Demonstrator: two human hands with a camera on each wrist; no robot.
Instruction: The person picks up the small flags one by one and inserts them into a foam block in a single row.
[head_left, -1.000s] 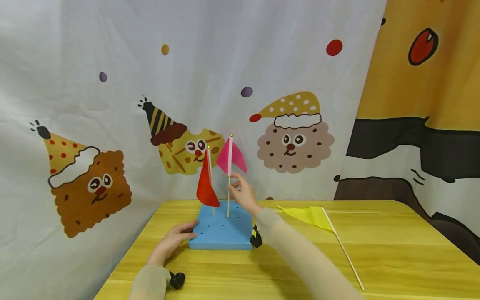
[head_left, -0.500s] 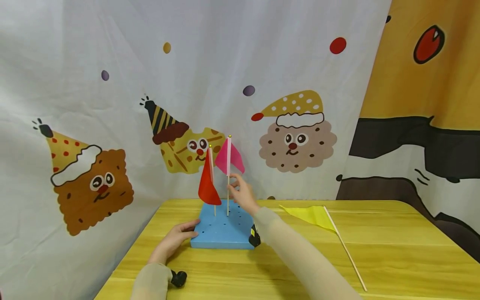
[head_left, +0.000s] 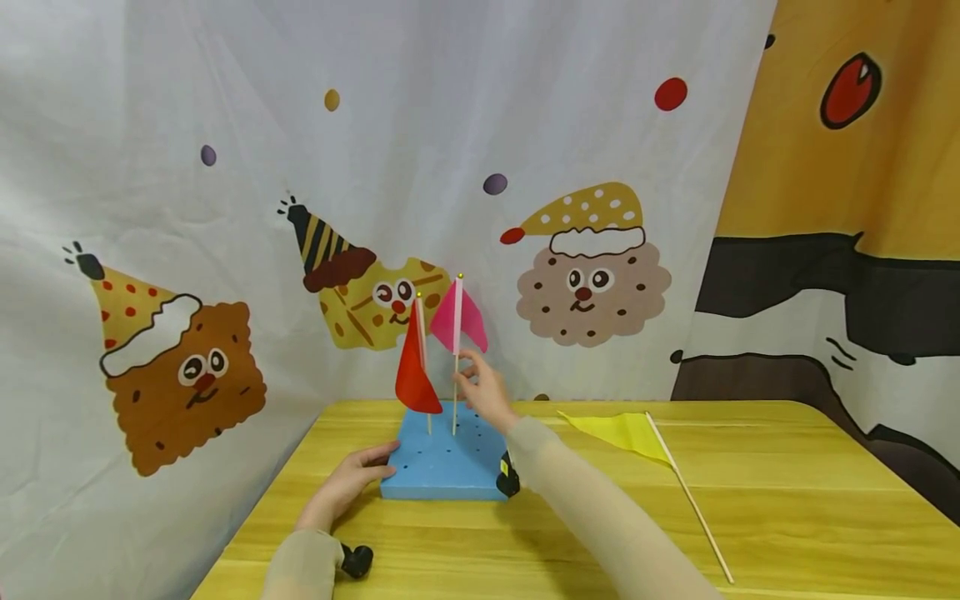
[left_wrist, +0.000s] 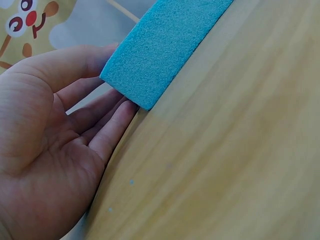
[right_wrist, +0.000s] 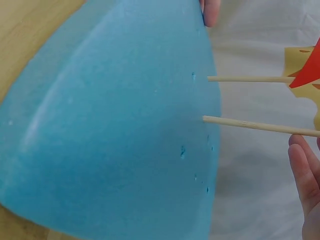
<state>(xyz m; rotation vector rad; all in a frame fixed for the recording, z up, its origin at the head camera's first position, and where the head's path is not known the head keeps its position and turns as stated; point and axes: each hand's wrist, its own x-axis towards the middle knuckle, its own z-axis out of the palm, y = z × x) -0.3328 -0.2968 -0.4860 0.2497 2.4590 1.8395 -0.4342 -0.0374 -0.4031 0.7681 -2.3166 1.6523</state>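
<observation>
**Two small flags stood in the blue foam block, one hand at each**

The blue foam block (head_left: pixel 444 462) lay flat on the yellow wooden table (head_left: pixel 787 492), near its far edge and close to the printed curtain (head_left: pixel 187 208). Its top was dotted with small holes. Two flags stood upright in holes toward the block's far side: the red flag (head_left: pixel 415 367) on the left and the pink flag (head_left: pixel 459 319) just beside it on the right, their thin wooden sticks side by side and apart.

The right hand (head_left: pixel 483 390) was raised at the pink flag's stick, fingers loosely bent around it just below the cloth. From the head view the fingertips seemed to meet the stick; the right wrist view showed the fingers (right_wrist: pixel 302 172) just beside the stick (right_wrist: pixel 260 125) with a slight gap, so whether they pinched it could not be told.

The left hand (head_left: pixel 352 482) rested on the table at the block's near left corner. In the left wrist view its fingers (left_wrist: pixel 112 127) lay fairly straight against the foam's corner (left_wrist: pixel 165 47), the thumb along the upper edge, steadying it without curling round it.

A yellow flag (head_left: pixel 626 433) lay flat on the table well to the right of the block, its long stick running toward the near edge
</observation>
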